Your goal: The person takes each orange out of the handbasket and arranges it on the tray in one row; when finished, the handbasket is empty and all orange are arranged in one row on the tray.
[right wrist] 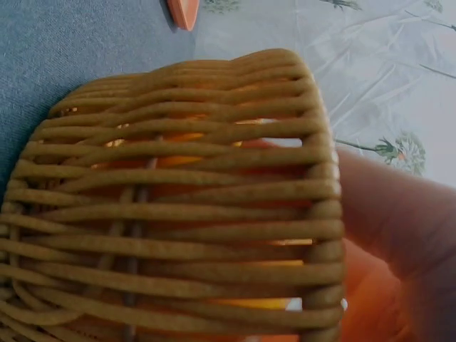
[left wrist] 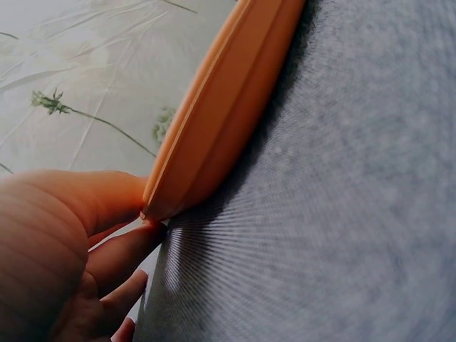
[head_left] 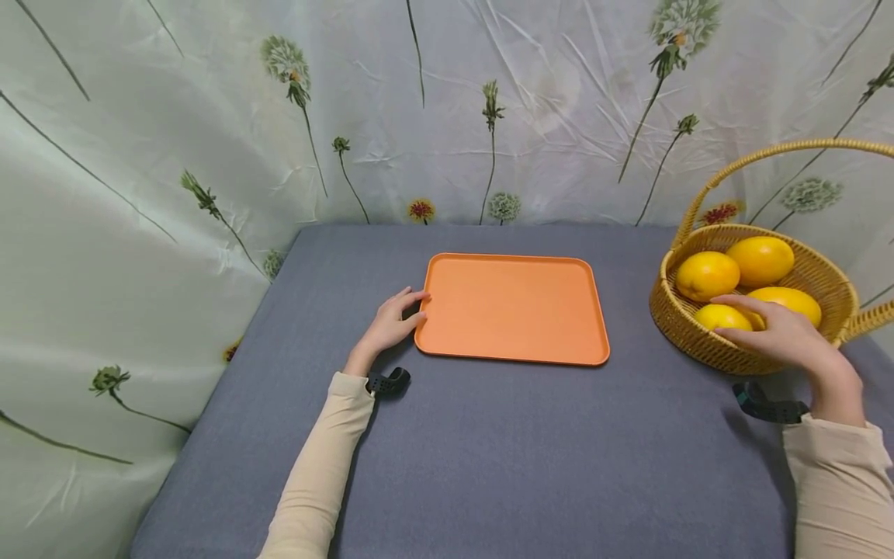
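My left hand (head_left: 391, 324) rests at the left rim of a flat orange tray (head_left: 513, 309), thumb and fingers touching it a little apart. In the left wrist view, the thumb and forefinger meet the tray's rim (left wrist: 206, 135) at a corner. On the right, a wicker basket (head_left: 698, 345) holds several oval yellow fruits (head_left: 760, 261). My right hand (head_left: 785, 334) reaches over its near rim, thumb and fingers around the front-left yellow fruit (head_left: 722, 317). The woven basket wall (right wrist: 178, 214) hides most of that grip in the right wrist view.
The basket's tall arched handle (head_left: 775, 147) stands above its rim. Dark blue-grey cloth (head_left: 517, 450) covers the table. Behind and to the left hangs a pale curtain (head_left: 391, 101) with a dandelion print. Dark bands (head_left: 388, 383) sit at both wrists.
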Tool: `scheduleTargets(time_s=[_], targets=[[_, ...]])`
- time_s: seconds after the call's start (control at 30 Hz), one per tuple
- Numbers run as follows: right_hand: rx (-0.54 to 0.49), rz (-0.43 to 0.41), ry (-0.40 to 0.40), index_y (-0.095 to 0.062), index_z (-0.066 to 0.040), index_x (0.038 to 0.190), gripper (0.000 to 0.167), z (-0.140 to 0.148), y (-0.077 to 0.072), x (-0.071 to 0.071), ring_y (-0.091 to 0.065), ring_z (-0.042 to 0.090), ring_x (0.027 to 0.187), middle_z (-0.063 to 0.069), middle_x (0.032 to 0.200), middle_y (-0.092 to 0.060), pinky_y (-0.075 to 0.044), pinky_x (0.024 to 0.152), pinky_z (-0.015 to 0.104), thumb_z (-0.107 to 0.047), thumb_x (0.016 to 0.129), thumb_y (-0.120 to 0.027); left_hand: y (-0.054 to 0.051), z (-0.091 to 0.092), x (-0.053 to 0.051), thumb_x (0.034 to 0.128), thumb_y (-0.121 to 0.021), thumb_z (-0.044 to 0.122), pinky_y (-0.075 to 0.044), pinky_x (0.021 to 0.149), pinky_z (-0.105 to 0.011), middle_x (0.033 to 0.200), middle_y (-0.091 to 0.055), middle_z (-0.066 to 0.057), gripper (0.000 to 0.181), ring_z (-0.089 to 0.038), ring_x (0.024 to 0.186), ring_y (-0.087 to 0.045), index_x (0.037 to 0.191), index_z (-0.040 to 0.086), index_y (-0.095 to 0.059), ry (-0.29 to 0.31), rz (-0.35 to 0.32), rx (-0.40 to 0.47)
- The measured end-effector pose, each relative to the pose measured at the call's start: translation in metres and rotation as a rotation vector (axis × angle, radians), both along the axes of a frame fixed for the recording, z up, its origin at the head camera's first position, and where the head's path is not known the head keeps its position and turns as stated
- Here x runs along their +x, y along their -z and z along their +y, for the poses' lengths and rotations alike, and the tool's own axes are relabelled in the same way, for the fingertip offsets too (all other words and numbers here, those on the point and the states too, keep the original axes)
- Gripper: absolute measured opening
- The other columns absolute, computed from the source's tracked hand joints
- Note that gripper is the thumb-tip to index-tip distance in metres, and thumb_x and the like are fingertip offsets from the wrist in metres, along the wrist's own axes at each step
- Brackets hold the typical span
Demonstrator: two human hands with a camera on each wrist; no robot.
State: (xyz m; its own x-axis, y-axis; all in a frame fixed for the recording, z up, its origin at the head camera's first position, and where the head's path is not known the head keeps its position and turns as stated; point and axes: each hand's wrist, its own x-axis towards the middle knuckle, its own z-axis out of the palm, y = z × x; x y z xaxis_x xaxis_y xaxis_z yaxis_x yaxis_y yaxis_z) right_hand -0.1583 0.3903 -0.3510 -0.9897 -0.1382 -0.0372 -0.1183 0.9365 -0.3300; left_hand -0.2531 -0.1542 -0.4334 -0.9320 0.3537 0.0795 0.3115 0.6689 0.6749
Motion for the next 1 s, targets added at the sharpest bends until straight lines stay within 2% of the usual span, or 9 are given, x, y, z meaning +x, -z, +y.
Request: scheduleTargets(time_s=[0.43,0.7,0.87,1.0], targets=[[-0.041,0.149,-0.004,-0.056,-0.001,0.124,0.051,-0.007,-0.001,0.001,-0.054,0.047,0.096,0.036,0.118,-0.055,-0.037,0.074,0.051,-0.03,0.083,-0.068,0.002,0.001,0.0,0.0923,-0.055,0.018,-0.017,0.116,-0.055,0.141,-0.05,-0.014,0.042,-0.034,0.143,-0.027,0.133,0.007,-0.053,-0.003,0.014,-0.002],[-0.196,0.168,0.034,-0.05,0.001,0.129,0.055,-0.014,-0.006,0.005,-0.033,0.053,0.117,0.039,0.13,-0.04,-0.025,0.091,0.063,-0.027,0.085,-0.065,0.001,0.0,0.0,0.0915,-0.056,0.016,-0.017,0.116,-0.056,0.139,-0.052,-0.015,0.042,-0.034,0.143,-0.028,0.132,0.005,-0.053,0.006,0.036,-0.005],[-0.23,0.241,0.075,-0.05,0.002,0.13,0.056,-0.02,-0.006,0.004,-0.032,0.053,0.118,0.04,0.129,-0.038,-0.024,0.093,0.064,-0.024,0.084,-0.066,-0.001,0.001,0.001,0.0921,-0.055,0.017,-0.016,0.116,-0.056,0.14,-0.051,-0.015,0.043,-0.034,0.143,-0.027,0.133,0.005,-0.052,0.004,0.03,-0.002],[-0.24,0.283,0.114,-0.049,-0.002,0.133,0.056,-0.025,-0.004,0.002,-0.031,0.054,0.119,0.041,0.132,-0.036,-0.023,0.092,0.065,-0.024,0.084,-0.066,-0.001,0.002,0.002,0.0919,-0.055,0.016,-0.016,0.116,-0.056,0.14,-0.051,-0.015,0.043,-0.035,0.143,-0.027,0.133,0.004,-0.052,0.006,0.03,-0.001]])
